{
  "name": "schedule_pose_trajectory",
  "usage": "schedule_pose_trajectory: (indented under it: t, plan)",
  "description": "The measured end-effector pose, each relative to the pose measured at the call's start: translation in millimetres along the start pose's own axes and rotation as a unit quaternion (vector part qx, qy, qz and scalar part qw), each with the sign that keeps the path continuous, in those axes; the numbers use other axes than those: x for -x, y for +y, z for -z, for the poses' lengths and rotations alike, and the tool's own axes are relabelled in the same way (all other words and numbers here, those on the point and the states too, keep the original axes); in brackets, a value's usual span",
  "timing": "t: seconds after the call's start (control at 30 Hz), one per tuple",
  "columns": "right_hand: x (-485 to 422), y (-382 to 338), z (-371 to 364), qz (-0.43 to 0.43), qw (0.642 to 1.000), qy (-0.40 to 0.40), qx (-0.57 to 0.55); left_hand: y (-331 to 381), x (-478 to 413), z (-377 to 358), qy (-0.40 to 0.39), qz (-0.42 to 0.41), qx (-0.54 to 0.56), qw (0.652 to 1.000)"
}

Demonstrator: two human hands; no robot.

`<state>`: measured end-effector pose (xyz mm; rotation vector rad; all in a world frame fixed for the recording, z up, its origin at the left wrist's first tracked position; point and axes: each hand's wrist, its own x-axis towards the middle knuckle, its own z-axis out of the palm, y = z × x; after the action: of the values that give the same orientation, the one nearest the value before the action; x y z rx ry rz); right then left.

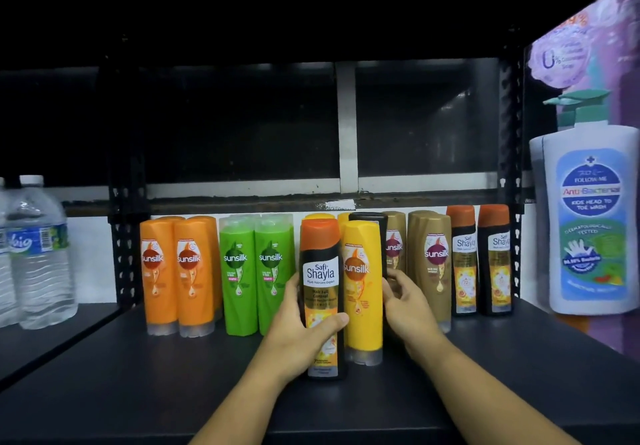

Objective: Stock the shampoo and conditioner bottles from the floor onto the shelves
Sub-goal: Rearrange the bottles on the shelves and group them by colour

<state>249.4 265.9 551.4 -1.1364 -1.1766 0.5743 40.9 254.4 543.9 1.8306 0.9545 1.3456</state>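
Shelf (121, 392): Sunsilk row (239, 271) along the back, two deep, running left to right. Shayla pair (479, 261) at the row's right end, side by side. Mid-shelf, in front of the row: Shayla bottle (322, 299), with the left hand (298, 333) wrapped round it from the left. Touching its right side: front Sunsilk (363, 288). Directly behind that: rear bottle (369, 219), gripped by the right hand (405, 302) from the right. Water bottles (38, 254) on the next shelf left, beyond the post (126, 236). Pump bottles (588, 219) far right, one behind the other.
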Motion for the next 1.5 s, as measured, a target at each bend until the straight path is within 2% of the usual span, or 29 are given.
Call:
schedule_pose_trajectory:
  t: [0.2,0.47,0.8,1.17,1.5]
  plan:
    - [11,3,13,0.033,0.993,0.081,0.076,3,3,2,-0.008,-0.001,-0.004,1.000]
    - [34,-6,34,0.030,0.987,0.076,0.136,9,14,6,-0.035,-0.004,0.002,0.999]
    - [61,-15,69,0.044,0.979,0.112,0.163,25,41,-8,-0.040,-0.033,-0.020,0.998]
    - [70,-14,131,0.056,0.962,0.175,0.200,55,42,-103,-0.086,-0.057,-0.013,0.995]
    - [78,-13,175,0.067,0.949,0.227,0.209,68,9,-195,-0.129,-0.035,0.007,0.991]
